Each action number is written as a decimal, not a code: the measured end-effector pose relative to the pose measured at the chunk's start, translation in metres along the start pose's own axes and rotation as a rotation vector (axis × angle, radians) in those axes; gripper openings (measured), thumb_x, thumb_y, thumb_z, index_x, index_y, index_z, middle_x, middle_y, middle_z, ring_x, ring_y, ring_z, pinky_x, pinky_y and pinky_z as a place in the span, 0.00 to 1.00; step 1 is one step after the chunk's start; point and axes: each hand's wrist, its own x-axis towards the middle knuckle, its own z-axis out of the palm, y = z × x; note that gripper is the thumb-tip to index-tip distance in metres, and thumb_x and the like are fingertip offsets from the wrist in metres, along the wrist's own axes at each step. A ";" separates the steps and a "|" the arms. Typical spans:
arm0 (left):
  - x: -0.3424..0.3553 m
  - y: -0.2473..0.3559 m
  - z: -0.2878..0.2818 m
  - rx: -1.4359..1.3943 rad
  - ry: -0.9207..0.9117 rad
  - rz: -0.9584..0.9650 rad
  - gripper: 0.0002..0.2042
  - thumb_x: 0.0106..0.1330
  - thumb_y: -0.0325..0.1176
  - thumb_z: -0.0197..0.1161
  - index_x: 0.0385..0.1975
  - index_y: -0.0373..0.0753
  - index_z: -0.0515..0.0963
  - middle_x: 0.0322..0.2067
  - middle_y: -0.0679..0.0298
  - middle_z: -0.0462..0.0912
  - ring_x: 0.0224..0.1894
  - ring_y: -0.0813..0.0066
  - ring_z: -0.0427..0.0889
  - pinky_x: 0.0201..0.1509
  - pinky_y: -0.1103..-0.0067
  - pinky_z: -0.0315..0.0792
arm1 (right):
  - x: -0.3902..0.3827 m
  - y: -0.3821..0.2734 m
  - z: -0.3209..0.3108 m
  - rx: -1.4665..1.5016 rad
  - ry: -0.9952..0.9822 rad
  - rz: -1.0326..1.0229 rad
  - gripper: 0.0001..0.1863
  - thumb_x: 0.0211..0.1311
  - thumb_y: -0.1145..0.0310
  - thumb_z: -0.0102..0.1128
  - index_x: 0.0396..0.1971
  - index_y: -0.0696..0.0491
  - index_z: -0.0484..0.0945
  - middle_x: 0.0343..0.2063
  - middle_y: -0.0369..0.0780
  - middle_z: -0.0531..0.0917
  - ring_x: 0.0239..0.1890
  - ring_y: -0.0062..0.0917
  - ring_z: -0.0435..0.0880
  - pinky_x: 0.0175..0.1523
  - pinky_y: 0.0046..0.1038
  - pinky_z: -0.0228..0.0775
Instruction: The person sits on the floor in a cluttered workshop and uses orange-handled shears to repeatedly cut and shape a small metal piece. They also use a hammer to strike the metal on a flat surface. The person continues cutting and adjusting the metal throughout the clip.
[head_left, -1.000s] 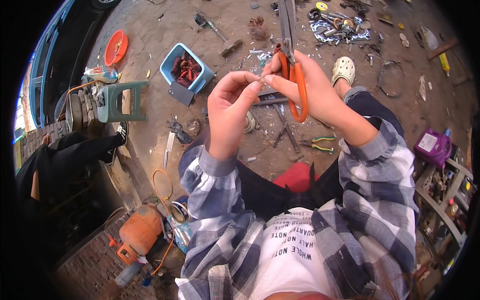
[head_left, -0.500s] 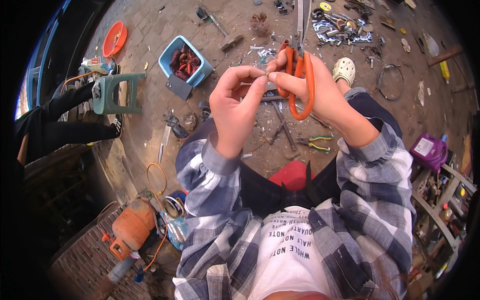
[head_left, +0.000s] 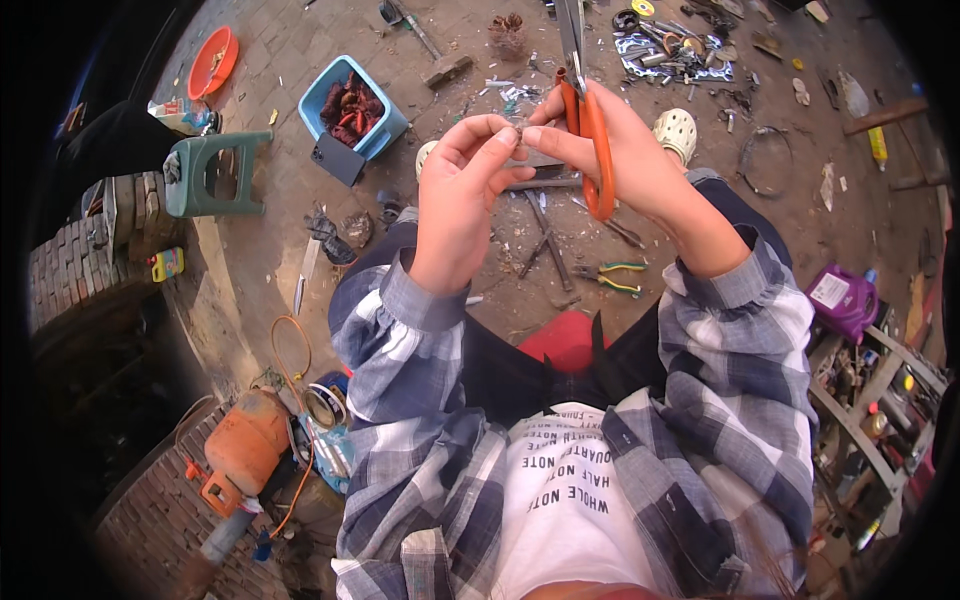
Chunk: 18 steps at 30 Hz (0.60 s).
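At 1 o'clock, right hand is holding orange-handled scissors, blades pointing toward 12. Left hand is meeting it, fingers of both pinching a tiny piece too small to identify. Yellow-green-handled pliers are lying at 3 o'clock.

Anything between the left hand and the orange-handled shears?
Yes: the right hand itself. Its thumb points across toward the left hand, tip at or very near the left fingertips; the orange-handled shears sit beyond, held in that hand. Anything pinched at the fingertips is too small to tell.
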 end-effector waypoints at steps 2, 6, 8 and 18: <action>0.006 -0.005 -0.004 0.037 0.069 0.044 0.06 0.67 0.28 0.55 0.39 0.34 0.73 0.38 0.62 0.78 0.44 0.73 0.78 0.49 0.76 0.74 | 0.006 0.014 -0.013 -0.163 0.006 0.057 0.22 0.52 0.54 0.66 0.32 0.60 0.73 0.27 0.39 0.78 0.28 0.21 0.76 0.33 0.25 0.69; 0.011 0.000 -0.023 -0.072 0.124 0.110 0.05 0.67 0.27 0.54 0.37 0.32 0.72 0.45 0.50 0.77 0.50 0.62 0.78 0.55 0.73 0.73 | 0.008 0.072 -0.026 -0.601 0.001 0.136 0.27 0.53 0.48 0.63 0.30 0.62 0.73 0.25 0.48 0.78 0.29 0.36 0.79 0.36 0.33 0.69; 0.012 0.002 -0.029 -0.074 0.144 0.125 0.05 0.67 0.26 0.54 0.37 0.32 0.72 0.44 0.51 0.78 0.47 0.64 0.79 0.54 0.75 0.74 | -0.004 0.124 -0.023 -0.767 -0.016 0.266 0.23 0.55 0.51 0.60 0.29 0.61 0.73 0.28 0.52 0.80 0.34 0.45 0.81 0.38 0.37 0.71; 0.019 -0.027 -0.060 0.161 0.193 0.075 0.07 0.67 0.27 0.53 0.38 0.30 0.72 0.36 0.57 0.80 0.34 0.78 0.78 0.41 0.83 0.74 | -0.111 0.340 0.057 -0.864 -0.344 0.528 0.25 0.51 0.62 0.61 0.48 0.59 0.71 0.42 0.48 0.80 0.45 0.39 0.79 0.50 0.36 0.71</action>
